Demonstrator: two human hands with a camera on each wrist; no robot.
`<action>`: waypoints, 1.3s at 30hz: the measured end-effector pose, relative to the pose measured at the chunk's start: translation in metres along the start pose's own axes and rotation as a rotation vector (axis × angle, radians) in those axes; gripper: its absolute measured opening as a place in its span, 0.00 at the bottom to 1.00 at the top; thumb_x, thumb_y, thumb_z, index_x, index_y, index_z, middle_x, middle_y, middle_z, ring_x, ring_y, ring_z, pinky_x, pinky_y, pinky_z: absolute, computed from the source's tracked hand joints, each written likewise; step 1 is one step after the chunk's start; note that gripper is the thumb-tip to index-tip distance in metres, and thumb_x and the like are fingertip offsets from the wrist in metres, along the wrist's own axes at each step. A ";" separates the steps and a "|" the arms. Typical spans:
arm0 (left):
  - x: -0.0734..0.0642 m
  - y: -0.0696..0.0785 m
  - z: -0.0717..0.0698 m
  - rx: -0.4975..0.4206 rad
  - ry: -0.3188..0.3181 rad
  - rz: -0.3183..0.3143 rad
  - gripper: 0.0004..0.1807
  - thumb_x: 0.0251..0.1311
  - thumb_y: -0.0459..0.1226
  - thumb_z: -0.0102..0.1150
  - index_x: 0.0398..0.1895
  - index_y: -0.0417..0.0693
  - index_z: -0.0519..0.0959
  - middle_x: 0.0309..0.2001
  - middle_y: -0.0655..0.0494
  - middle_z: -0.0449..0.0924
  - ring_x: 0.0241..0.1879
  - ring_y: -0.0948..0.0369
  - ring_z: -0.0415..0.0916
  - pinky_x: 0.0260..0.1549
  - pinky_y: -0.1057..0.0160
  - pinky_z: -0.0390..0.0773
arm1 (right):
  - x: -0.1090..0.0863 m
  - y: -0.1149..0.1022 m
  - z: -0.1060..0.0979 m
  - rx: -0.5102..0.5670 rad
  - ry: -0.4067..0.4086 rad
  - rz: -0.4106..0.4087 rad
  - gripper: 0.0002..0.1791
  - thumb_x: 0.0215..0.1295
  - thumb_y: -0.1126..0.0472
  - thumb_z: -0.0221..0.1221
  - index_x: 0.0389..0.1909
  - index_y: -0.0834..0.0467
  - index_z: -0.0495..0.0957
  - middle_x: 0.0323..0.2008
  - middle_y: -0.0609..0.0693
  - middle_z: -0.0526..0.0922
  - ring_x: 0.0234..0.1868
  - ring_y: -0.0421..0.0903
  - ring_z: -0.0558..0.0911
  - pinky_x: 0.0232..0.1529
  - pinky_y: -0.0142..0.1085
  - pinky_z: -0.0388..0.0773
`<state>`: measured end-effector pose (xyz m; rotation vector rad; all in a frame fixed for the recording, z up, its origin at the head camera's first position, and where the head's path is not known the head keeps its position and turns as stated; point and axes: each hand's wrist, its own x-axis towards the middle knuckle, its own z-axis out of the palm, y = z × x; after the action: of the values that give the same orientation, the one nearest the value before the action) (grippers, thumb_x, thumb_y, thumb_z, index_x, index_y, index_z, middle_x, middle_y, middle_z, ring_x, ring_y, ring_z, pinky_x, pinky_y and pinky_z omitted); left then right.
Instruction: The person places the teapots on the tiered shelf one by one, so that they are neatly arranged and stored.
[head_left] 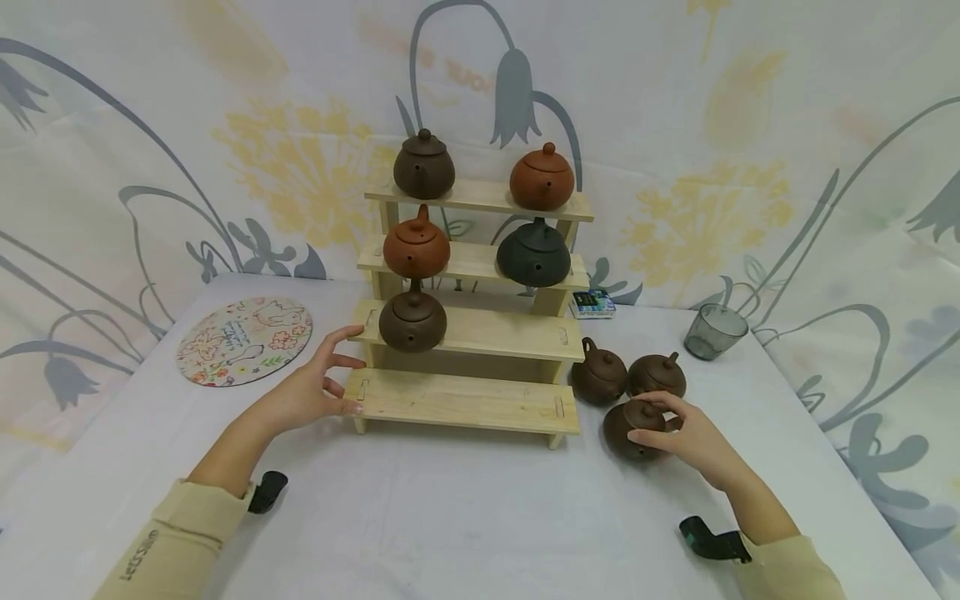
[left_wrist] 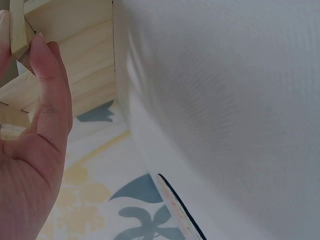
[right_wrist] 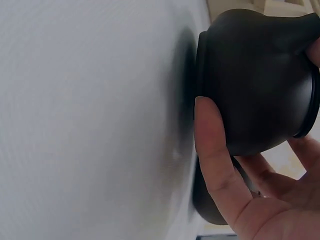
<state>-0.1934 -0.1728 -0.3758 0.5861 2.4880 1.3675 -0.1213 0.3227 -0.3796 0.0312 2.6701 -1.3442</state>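
My right hand grips a dark brown clay teapot at the right of the stand, thumb and fingers around its body. In the right wrist view, that teapot is close to the white cloth, a finger along its side. Two more brown teapots, one with its handle up and another, sit just behind it. My left hand holds the left end of the stepped wooden stand; in the left wrist view, its fingers straddle a board's end.
Upper steps carry a brown teapot, two reddish ones, a dark green-black one and another brown one. A round patterned mat lies left. A grey glass cup and a small box are right.
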 end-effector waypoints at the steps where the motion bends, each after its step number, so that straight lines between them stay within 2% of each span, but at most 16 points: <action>1: 0.000 0.000 0.000 -0.002 -0.004 -0.004 0.57 0.46 0.27 0.69 0.71 0.61 0.40 0.58 0.34 0.66 0.31 0.54 0.73 0.30 0.57 0.72 | -0.001 -0.001 0.000 0.005 -0.002 -0.002 0.35 0.53 0.57 0.67 0.60 0.63 0.65 0.54 0.63 0.67 0.39 0.51 0.69 0.30 0.40 0.76; 7: 0.000 0.001 -0.001 0.014 -0.004 -0.035 0.57 0.46 0.27 0.69 0.71 0.62 0.40 0.59 0.35 0.66 0.32 0.54 0.73 0.31 0.58 0.72 | -0.006 -0.011 -0.007 -0.003 0.010 -0.037 0.34 0.54 0.58 0.66 0.60 0.63 0.66 0.53 0.61 0.68 0.38 0.50 0.69 0.29 0.39 0.75; 18: -0.001 0.002 0.000 0.014 -0.006 -0.029 0.57 0.47 0.28 0.69 0.71 0.61 0.40 0.58 0.35 0.66 0.33 0.54 0.72 0.30 0.57 0.72 | -0.006 -0.036 -0.014 -0.022 0.033 -0.145 0.29 0.56 0.59 0.65 0.57 0.63 0.67 0.48 0.57 0.72 0.40 0.45 0.72 0.31 0.38 0.75; 27: 0.000 -0.001 0.000 0.012 -0.010 -0.042 0.57 0.46 0.28 0.69 0.71 0.63 0.41 0.59 0.37 0.66 0.33 0.53 0.72 0.31 0.56 0.72 | 0.005 -0.062 -0.011 0.006 0.017 -0.182 0.30 0.55 0.59 0.66 0.58 0.62 0.68 0.46 0.59 0.73 0.40 0.47 0.73 0.32 0.39 0.77; 39: 0.000 -0.001 0.000 0.013 -0.008 -0.023 0.57 0.46 0.28 0.69 0.71 0.62 0.41 0.59 0.36 0.66 0.33 0.53 0.73 0.30 0.57 0.72 | 0.025 -0.099 0.000 -0.073 0.031 -0.278 0.28 0.52 0.57 0.68 0.55 0.56 0.73 0.39 0.55 0.76 0.36 0.49 0.74 0.30 0.38 0.73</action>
<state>-0.1941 -0.1735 -0.3765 0.5635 2.4911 1.3388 -0.1542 0.2624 -0.3040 -0.3417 2.8292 -1.3247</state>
